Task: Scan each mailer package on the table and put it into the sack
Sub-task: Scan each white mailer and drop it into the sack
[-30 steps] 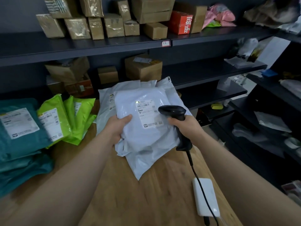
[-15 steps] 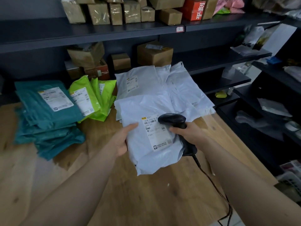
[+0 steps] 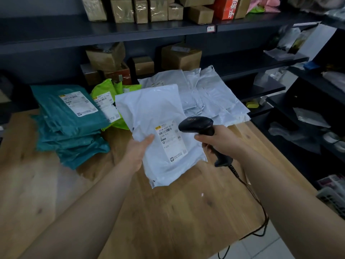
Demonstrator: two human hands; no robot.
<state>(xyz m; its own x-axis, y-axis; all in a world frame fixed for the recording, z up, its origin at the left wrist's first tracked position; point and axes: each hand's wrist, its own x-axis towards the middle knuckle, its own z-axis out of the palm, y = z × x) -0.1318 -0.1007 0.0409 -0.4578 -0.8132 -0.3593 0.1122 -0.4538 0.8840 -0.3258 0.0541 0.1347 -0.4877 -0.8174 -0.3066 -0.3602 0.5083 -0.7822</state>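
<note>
My left hand [image 3: 137, 151] grips the left edge of a white mailer [image 3: 158, 113], thumb on top, holding it tilted above the wooden table [image 3: 168, 212]. Its shipping label [image 3: 170, 141] faces up. My right hand [image 3: 216, 141] is wrapped round the handle of a black barcode scanner [image 3: 197, 125], whose head points at the label from the right. Behind lie more white mailers [image 3: 211, 98], green mailers [image 3: 110, 101] and a stack of teal mailers [image 3: 69, 120]. No sack is in view.
Dark shelves [image 3: 130, 32] with cardboard boxes [image 3: 181, 57] run along the back, and more dark shelving [image 3: 317, 94] stands to the right. The scanner's cable [image 3: 261, 212] hangs over the table's right edge to the tiled floor.
The white mailer has come off the white pile and moved toward me and left. The scanner stays aimed at its label. My view has swung left, showing the teal stack in full.
</note>
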